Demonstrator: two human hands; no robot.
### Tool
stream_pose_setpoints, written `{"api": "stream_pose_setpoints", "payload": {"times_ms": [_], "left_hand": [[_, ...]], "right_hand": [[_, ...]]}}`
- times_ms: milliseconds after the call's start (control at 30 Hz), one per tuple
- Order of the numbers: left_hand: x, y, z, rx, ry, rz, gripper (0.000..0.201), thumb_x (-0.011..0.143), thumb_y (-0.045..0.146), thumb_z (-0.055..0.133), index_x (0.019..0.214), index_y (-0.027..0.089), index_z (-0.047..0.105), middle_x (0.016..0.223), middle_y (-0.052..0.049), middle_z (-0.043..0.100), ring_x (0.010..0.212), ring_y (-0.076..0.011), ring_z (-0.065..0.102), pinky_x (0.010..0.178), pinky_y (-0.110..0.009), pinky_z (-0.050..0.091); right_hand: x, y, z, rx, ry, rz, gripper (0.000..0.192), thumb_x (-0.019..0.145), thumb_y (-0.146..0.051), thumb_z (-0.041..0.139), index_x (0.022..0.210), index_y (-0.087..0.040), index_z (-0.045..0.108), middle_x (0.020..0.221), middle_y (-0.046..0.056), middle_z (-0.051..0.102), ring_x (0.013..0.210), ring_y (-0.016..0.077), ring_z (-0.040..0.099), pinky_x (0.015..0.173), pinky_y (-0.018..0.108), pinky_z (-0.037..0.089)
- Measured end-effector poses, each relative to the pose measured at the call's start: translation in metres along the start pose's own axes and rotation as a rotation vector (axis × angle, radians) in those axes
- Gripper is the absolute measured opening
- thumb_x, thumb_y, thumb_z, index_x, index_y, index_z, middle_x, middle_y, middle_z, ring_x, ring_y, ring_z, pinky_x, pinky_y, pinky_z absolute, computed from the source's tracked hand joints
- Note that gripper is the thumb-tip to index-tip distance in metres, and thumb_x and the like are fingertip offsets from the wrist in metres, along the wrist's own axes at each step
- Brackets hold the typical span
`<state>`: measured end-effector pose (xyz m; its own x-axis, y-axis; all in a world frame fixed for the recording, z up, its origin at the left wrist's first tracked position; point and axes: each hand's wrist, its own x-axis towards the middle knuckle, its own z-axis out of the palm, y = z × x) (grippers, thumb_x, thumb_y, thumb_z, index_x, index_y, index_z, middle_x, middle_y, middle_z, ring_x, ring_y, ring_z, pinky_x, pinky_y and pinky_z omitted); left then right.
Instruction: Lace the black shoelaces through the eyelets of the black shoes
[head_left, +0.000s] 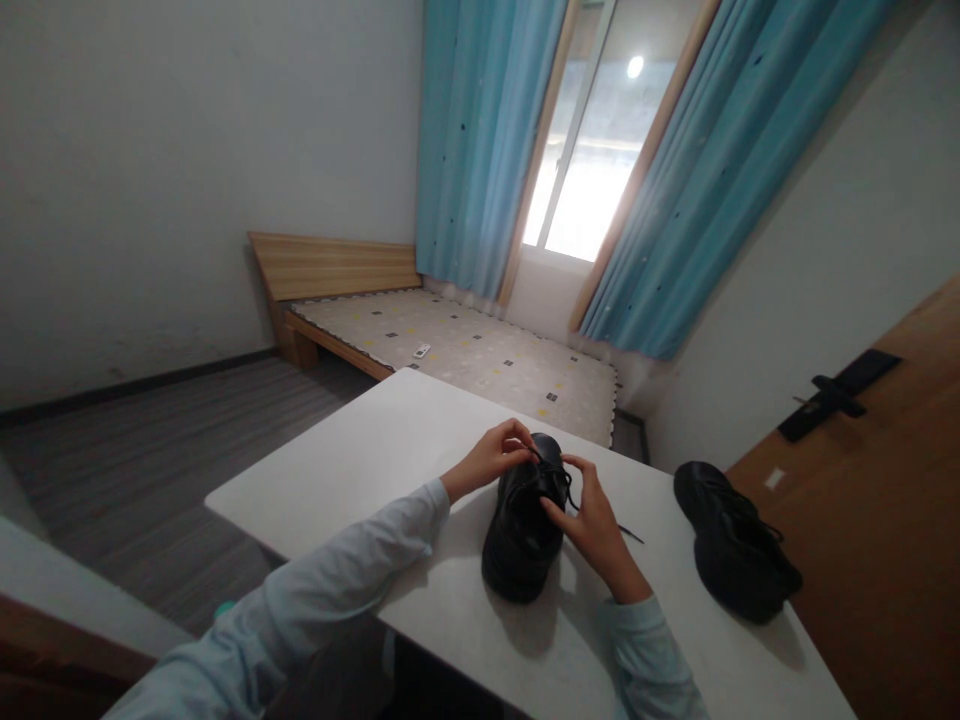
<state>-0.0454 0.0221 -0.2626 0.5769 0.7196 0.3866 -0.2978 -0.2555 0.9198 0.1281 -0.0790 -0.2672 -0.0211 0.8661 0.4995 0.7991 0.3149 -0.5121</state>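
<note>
Both hands sit at the laces of a black leather lace-up shoe (525, 525) that stands near the middle of the white tabletop (360, 450). Left hand (491, 458): grip closed in a pinch, fingertips curled over the upper far part of the shoe, apparently holding a strand of thin black shoelace (559, 478). Right hand (592, 515): thumb and forefinger likewise pinched together at the lace area, palm angled toward the shoe's right flank. A loose lace end trails off to the right across the tabletop, just past the right hand.

Key relation: the shoe lies directly between the two hands, its long axis running away from the person, toe at the far end and heel opening nearest the body. The laced section is on the far half, so both grips reach forward over the shoe's collar. The left hand is further out, toward the toe; the right sits closer in and beside the tongue.

A second black leather shoe (735, 540) rests well apart, to the right, near the tabletop's edge. Beyond: a low wooden bed with patterned mattress (465, 350), blue curtains (480, 140) framing a bright window, a brown wooden door (885, 480) at right.
</note>
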Motion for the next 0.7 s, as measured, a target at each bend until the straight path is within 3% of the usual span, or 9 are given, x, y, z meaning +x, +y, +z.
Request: {"api": "stream_pose_setpoints", "payload": {"times_ms": [200, 433, 700], "left_hand": [[-0.001, 0.005, -0.002, 0.225, 0.032, 0.030, 0.011, 0.070, 0.014, 0.059, 0.079, 0.013, 0.053, 0.078, -0.001, 0.058, 0.071, -0.0101, 0.053, 0.062, -0.021, 0.041], [-0.003, 0.014, -0.011, 0.560, -0.133, 0.066, 0.017, 0.069, 0.012, 0.056, 0.086, 0.015, 0.059, 0.084, 0.000, 0.061, 0.072, -0.0099, 0.051, 0.066, -0.021, 0.041], [-0.003, 0.016, -0.018, 0.585, -0.179, 0.059, 0.023, 0.072, 0.017, 0.060, 0.095, 0.016, 0.059, 0.086, -0.001, 0.065, 0.076, -0.0112, 0.057, 0.069, -0.021, 0.042]], "right_hand": [[-0.001, 0.002, 0.002, -0.025, -0.014, 0.017, 0.060, 0.076, -0.040, 0.059, 0.127, -0.021, 0.034, 0.126, 0.013, 0.051, 0.119, 0.0288, 0.047, 0.102, 0.052, 0.032], [-0.001, 0.004, 0.002, -0.005, -0.035, 0.041, 0.060, 0.076, -0.041, 0.058, 0.128, -0.021, 0.035, 0.127, 0.014, 0.052, 0.121, 0.0295, 0.047, 0.102, 0.054, 0.032], [-0.002, 0.005, 0.002, 0.011, -0.088, 0.096, 0.060, 0.077, -0.042, 0.057, 0.128, -0.020, 0.034, 0.130, 0.014, 0.050, 0.123, 0.0296, 0.044, 0.103, 0.054, 0.029]]}}
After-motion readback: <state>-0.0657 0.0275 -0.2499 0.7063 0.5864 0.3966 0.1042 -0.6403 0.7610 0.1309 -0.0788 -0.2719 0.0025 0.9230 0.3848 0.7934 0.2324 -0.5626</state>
